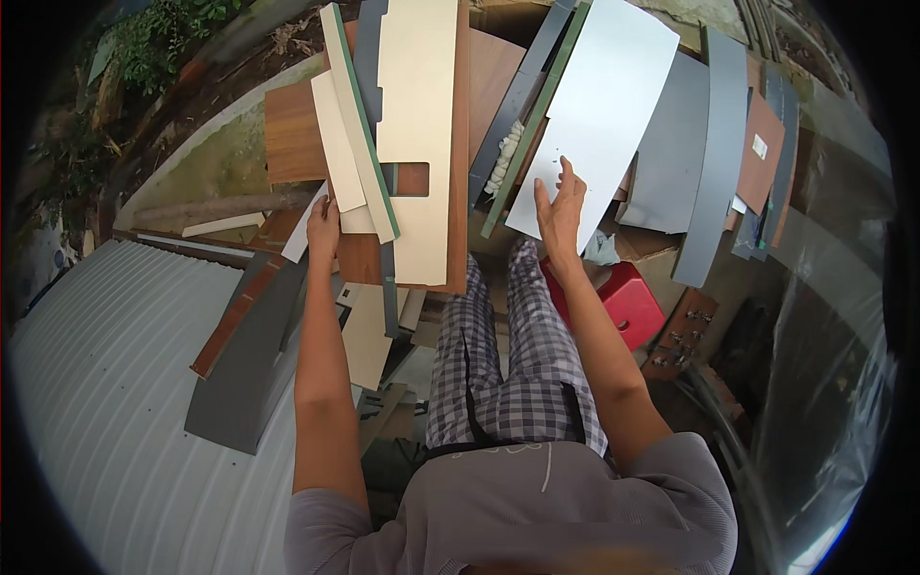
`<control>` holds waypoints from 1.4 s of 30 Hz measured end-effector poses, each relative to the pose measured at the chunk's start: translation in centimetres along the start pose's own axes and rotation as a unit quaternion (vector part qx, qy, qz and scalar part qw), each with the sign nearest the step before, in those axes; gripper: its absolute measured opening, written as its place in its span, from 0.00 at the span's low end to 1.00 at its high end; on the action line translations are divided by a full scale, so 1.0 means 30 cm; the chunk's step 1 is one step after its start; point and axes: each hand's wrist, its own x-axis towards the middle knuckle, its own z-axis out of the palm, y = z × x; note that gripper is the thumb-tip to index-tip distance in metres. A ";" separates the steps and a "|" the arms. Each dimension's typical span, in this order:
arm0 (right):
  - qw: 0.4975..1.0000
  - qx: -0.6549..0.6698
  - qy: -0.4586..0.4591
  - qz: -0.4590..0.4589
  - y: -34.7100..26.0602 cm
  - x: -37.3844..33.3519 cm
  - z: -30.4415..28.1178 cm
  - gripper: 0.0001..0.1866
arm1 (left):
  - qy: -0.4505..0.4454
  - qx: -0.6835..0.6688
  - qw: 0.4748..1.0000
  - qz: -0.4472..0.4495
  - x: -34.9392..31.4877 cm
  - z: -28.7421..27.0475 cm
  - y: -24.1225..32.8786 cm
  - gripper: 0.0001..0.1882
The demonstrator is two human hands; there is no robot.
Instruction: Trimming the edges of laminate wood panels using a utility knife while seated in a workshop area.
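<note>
My left hand (324, 228) is closed at the edge of a narrow white strip of board (303, 226), left of the stacked boards. Just to its right lie short cream boards (337, 144) and a long cream board with a green edge (358, 115). A wide cream panel with a rectangular cutout (417, 105) rests over a brown wood-grain panel (460, 192). My right hand (563, 206) is open, thumb and fingers apart, over the lower part of a large white panel (604, 86). Whether its fingertips touch the panel I cannot tell.
A red plastic stool (628, 302) stands beside my right leg. Grey panels (711, 153) lean at the right. On the left, dark grey boards (240, 383) lie on corrugated sheeting (105, 345). Clear plastic sheeting (815, 412) hangs at the far right.
</note>
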 end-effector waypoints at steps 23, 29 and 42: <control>0.920 0.273 0.000 0.282 0.443 -0.013 -0.111 0.19 | 0.166 0.090 0.974 0.129 -0.213 0.155 0.335 0.25; 0.916 0.289 0.129 0.248 0.428 0.045 -0.263 0.17 | 0.116 0.239 0.951 0.159 -0.340 0.179 0.288 0.29; 0.947 0.056 0.188 0.253 0.593 0.210 -0.604 0.14 | 0.039 0.290 0.948 0.123 -0.578 0.178 0.357 0.32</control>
